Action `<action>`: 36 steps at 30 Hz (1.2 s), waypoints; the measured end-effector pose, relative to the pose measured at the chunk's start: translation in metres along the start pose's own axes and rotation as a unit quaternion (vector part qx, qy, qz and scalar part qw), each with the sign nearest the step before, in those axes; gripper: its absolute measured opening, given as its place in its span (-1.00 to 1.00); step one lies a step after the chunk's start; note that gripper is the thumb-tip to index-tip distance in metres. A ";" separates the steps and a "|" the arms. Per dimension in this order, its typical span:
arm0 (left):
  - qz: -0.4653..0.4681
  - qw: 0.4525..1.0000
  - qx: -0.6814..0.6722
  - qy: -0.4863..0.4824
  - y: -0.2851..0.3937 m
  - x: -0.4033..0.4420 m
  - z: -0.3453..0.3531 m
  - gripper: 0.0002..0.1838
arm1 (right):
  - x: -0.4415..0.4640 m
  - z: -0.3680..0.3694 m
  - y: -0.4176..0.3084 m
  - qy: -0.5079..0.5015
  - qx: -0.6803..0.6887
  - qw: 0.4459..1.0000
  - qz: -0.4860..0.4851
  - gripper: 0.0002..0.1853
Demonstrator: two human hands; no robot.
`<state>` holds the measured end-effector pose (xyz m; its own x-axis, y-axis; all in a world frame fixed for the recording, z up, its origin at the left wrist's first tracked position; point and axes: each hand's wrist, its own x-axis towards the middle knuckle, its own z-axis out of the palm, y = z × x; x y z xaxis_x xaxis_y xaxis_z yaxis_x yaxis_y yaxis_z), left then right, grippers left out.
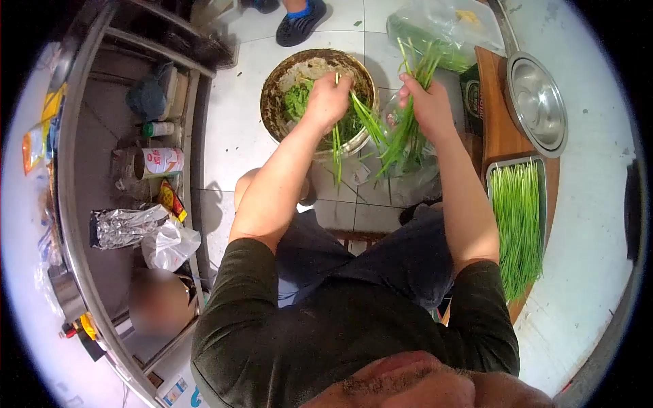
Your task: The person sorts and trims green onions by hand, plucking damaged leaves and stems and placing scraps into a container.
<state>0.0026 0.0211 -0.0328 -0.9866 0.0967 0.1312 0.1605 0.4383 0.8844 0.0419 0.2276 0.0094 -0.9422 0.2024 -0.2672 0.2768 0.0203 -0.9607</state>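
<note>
My left hand [328, 103] is over a round, dirt-stained bucket [271, 121], closed on a few thin chive stalks [337, 146] that hang down past its rim. Green leafy scraps [296, 100] lie inside the bucket. To its right, my right hand [427, 107] is wrapped round a loose bunch of garlic chives [408, 139], pale ends up and leaves drooping. Beside my right arm, a metal tray [542, 177] holds chives [517, 217] laid side by side, their tips hanging over the near edge.
Stacked steel bowls [537, 102] rest on a wooden board [491, 88] at right. A clear plastic bag [435, 30] with greens lies beyond my right hand. Shelving [102, 146] at left holds a can [160, 163] and bags. Another person's shoe [300, 24] is on the tiled floor.
</note>
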 end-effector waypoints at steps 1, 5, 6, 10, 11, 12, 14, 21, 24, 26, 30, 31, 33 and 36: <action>0.031 1.000 0.002 -0.005 -0.005 0.000 0.002 -0.63 | -0.002 -0.001 -0.003 0.002 -0.041 0.999 -0.021 -0.65; 0.057 0.997 -0.033 -0.031 0.010 -0.005 0.004 -0.69 | -0.007 0.004 -0.002 -0.020 -0.179 0.982 -0.060 -0.66; 0.059 0.997 -0.044 -0.037 0.016 -0.007 0.004 -0.71 | -0.005 0.005 0.003 -0.026 -0.197 0.976 -0.092 -0.67; -0.003 0.992 -0.107 -0.062 0.027 -0.009 0.007 -0.73 | -0.004 0.015 0.020 -0.054 -0.180 0.972 -0.142 -0.72; -0.044 0.990 -0.105 -0.079 0.031 -0.010 0.006 -0.73 | -0.006 0.017 0.021 -0.062 -0.153 0.977 -0.135 -0.73; -0.043 0.989 -0.124 -0.067 0.029 -0.009 0.008 -0.74 | -0.005 0.017 0.023 -0.064 -0.165 0.974 -0.138 -0.74; 0.017 0.993 -0.098 -0.058 0.026 -0.009 0.009 -0.78 | -0.003 0.018 0.026 -0.069 -0.187 0.969 -0.147 -0.75; -0.116 0.971 -0.195 -0.076 0.028 -0.008 0.011 -0.87 | -0.004 0.022 0.031 -0.062 -0.180 0.952 -0.239 -0.74; -0.053 0.975 -0.202 -0.073 0.022 -0.007 0.007 -0.90 | -0.005 0.018 0.025 -0.065 -0.214 0.954 -0.200 -0.73; 0.019 0.984 -0.165 -0.055 0.013 -0.004 0.006 -0.90 | -0.001 0.015 0.027 -0.065 -0.241 0.951 -0.183 -0.71; -0.039 0.972 -0.232 -0.006 0.000 0.006 0.002 -0.92 | -0.001 0.005 0.020 -0.060 -0.307 0.931 -0.187 -0.65; -0.094 0.957 -0.275 0.005 0.001 0.006 -0.001 -0.92 | 0.002 0.003 0.023 -0.065 -0.306 0.933 -0.178 -0.64; -0.136 0.962 -0.237 -0.002 0.006 0.008 -0.012 -0.92 | 0.002 0.000 0.023 -0.074 -0.314 0.932 -0.168 -0.63; -0.189 0.952 -0.239 0.032 0.018 0.008 -0.016 -0.90 | 0.000 -0.004 0.015 -0.085 -0.345 0.920 -0.165 -0.62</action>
<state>-0.0032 0.0155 -0.0092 -0.9735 -0.0491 -0.2235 -0.2224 -0.0273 0.9746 0.0466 0.2322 -0.0046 -0.9961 -0.0808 -0.0341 -0.0304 0.6825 -0.7303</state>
